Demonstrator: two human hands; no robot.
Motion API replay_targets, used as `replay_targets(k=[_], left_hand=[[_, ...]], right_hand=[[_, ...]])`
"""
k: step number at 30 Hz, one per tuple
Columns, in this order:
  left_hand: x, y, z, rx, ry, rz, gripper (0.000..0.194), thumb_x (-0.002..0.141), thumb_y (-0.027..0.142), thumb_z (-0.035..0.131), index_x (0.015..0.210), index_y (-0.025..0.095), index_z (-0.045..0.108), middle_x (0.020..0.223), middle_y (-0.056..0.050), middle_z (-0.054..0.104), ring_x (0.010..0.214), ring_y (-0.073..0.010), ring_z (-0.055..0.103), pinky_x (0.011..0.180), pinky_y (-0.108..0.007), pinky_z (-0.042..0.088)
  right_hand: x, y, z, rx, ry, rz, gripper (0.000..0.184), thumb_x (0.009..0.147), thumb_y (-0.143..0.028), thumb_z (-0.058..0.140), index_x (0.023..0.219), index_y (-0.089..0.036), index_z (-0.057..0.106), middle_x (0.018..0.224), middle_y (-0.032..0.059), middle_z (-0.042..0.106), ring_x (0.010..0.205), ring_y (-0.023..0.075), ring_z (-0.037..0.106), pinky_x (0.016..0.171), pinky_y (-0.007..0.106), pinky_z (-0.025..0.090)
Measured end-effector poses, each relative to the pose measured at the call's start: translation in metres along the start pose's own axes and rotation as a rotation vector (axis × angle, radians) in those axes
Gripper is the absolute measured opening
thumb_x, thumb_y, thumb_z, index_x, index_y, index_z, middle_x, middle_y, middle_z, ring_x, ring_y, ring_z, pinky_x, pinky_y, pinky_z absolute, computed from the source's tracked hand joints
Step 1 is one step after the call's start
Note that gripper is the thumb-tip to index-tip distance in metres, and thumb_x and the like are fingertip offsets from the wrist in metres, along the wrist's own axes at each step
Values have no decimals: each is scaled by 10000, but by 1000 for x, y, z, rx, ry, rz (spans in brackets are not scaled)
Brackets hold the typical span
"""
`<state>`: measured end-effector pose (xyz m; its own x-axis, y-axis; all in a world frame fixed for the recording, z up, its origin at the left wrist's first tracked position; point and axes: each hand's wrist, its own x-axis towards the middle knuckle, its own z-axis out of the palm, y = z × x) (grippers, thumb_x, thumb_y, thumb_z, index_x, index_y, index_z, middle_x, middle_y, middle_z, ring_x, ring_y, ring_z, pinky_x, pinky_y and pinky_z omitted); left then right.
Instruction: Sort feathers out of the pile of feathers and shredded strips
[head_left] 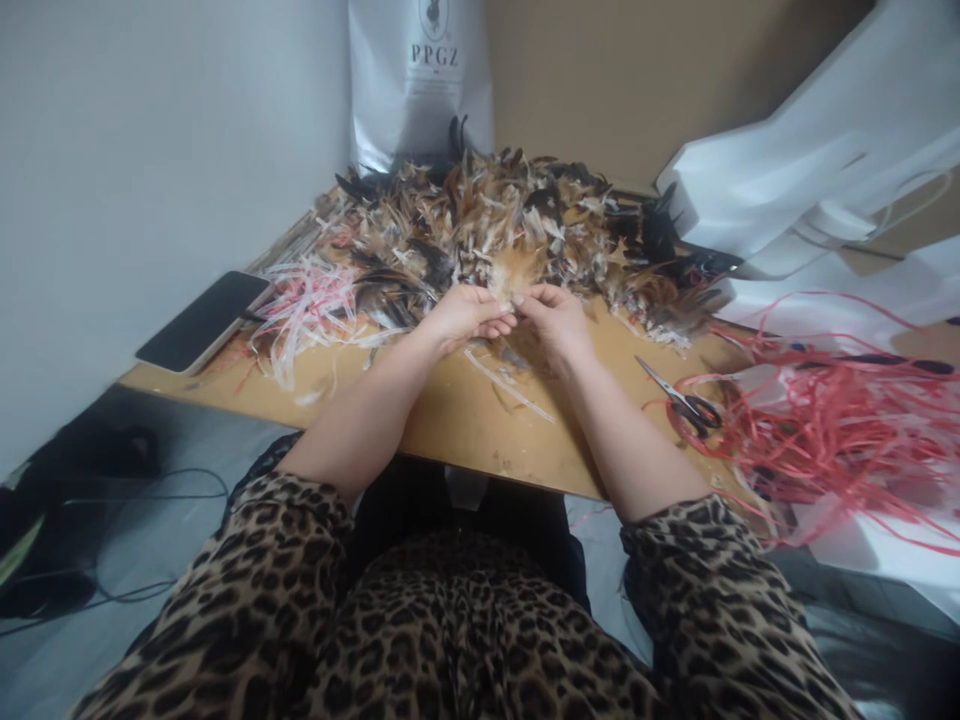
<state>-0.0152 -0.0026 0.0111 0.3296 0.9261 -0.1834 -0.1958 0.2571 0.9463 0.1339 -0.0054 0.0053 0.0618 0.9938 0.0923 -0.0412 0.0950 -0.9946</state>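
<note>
the head view looks out from the person's own head, facing forward and steeply down, so the leopard-print sleeves [277, 580] and torso [465, 630] fill the near, lower part, and the bare forearms [367, 410] run away from the lens. the left hand [469, 318] and right hand [555, 322] come close to the centre, above the bench [450, 410], which is seen from above at a slant. the sweep is wide: floor [202, 445] at lower left, pale wall [150, 150] at left, printed bag [420, 110] farther off at the top.
</note>
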Motion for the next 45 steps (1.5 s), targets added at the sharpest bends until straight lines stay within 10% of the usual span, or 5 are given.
replay_targets(k=[11,20,27,45], left_hand=[[3,-3,-2,-70,-26,-4,137,824,116,653,706,48,669,641,-72,687,501,-36,586,515,-133,440],[5,5,-8,-133,78,74,131,835,123,647,720,59,643,616,-43,671,478,-27,575,500,-121,437],[5,4,-9,-137,70,64,124,831,119,651,724,56,640,608,-46,668,475,-33,580,491,-123,436],[3,5,-5,-240,13,-22,61,817,92,658,780,44,660,726,-88,715,525,-36,615,480,-104,447]], right_hand=[[0,6,8,271,-37,182,346,536,-359,824,707,-202,568,576,-65,570,564,88,557,603,237,499],[0,-23,-34,-625,-450,36,142,620,-281,762,619,-154,699,533,-15,619,489,85,470,518,235,367],[-1,-11,-27,-815,-605,52,82,597,-146,730,548,-178,672,451,-45,575,413,68,437,452,219,325],[5,-23,-23,140,-70,154,227,578,-246,770,653,-181,566,497,-39,569,421,54,459,390,160,342]])
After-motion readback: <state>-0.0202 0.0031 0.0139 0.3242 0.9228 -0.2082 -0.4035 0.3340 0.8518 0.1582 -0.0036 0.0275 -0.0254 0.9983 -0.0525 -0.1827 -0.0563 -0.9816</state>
